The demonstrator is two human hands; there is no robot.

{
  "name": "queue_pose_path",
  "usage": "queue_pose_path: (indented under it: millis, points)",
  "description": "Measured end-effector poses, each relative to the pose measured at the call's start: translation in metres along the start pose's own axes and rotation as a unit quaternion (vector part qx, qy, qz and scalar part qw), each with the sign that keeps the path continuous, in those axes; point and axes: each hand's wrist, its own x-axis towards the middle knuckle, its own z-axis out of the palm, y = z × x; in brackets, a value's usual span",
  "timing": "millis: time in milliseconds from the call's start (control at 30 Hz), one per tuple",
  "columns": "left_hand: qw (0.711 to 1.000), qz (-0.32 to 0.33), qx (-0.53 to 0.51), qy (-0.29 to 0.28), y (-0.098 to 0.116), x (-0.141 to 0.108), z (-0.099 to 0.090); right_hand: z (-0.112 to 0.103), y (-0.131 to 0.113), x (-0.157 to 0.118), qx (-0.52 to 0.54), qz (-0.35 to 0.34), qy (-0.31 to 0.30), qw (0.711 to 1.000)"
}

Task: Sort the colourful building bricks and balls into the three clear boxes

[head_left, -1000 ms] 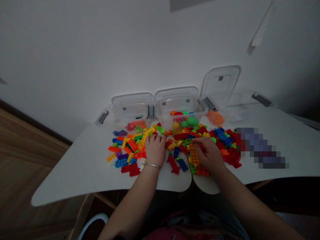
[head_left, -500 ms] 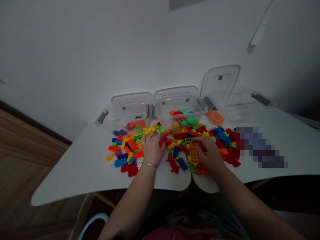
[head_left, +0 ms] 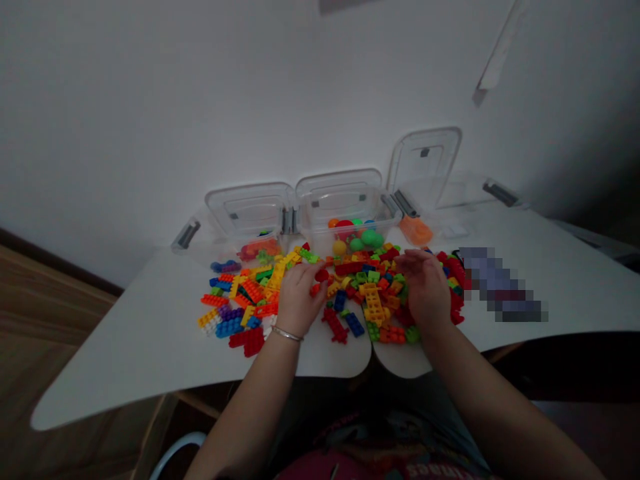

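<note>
My left hand, with a bangle at its wrist, is over the middle of a pile of toy building blocks. Its thumb and fingers close around a small red block, whose exact shape is partly hidden. My right hand hovers upright at the right part of the pile, palm turned left, fingers extended and nothing visible in it. Beside it lies a long yellow block. Between the hands are a red wheeled-looking piece and dark blue blocks.
Clear plastic boxes with raised lids line the wall. The middle box holds coloured balls; an orange piece sits in the right one. A pixelated patch covers something on the white table.
My right hand has lifted off the yellow block and shifted right, turning its palm inward. My left hand stays nearly in place with the red block. The camera view has shifted slightly.
</note>
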Motion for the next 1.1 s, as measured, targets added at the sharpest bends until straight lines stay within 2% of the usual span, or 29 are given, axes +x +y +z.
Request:
queue_pose_path:
  millis: [67,167,233,333,467,533,600,700,867,1000,1100]
  points:
    - [1.0,0.011,-0.012,0.003,0.001,-0.001,0.001,-0.007,-0.003,0.005,-0.032,0.0,-0.007,0.999]
    - [0.999,-0.006,-0.037,0.002,0.002,-0.001,0.002,-0.02,-0.013,0.008,-0.174,-0.035,-0.117,0.977]
    - [0.998,-0.024,-0.051,0.018,0.002,-0.002,0.001,-0.025,-0.021,0.006,-0.27,-0.09,-0.212,0.935]
    - [0.995,-0.059,-0.066,0.056,0.001,-0.002,-0.002,-0.025,-0.031,-0.001,-0.349,-0.153,-0.318,0.868]
    - [0.983,-0.147,-0.103,0.048,-0.007,-0.003,-0.003,-0.021,-0.033,-0.007,-0.388,-0.179,-0.397,0.812]
    - [0.978,-0.175,-0.108,0.045,-0.01,-0.004,-0.003,-0.02,-0.031,-0.007,-0.4,-0.184,-0.404,0.802]
    - [0.98,-0.167,-0.097,0.05,-0.011,-0.005,-0.002,-0.018,-0.03,-0.007,-0.41,-0.185,-0.401,0.798]
    - [0.991,-0.104,-0.067,0.042,-0.009,-0.005,-0.003,-0.014,-0.031,-0.011,-0.422,-0.192,-0.386,0.798]
    - [0.998,-0.004,-0.057,-0.019,-0.002,-0.006,-0.001,-0.007,-0.038,-0.024,-0.471,-0.204,-0.34,0.788]
    - [0.997,0.023,-0.044,-0.056,-0.001,-0.007,0.003,-0.005,-0.037,-0.029,-0.49,-0.193,-0.347,0.777]
    - [0.997,0.034,-0.025,-0.064,0.0,-0.008,0.004,-0.003,-0.033,-0.031,-0.475,-0.187,-0.34,0.789]
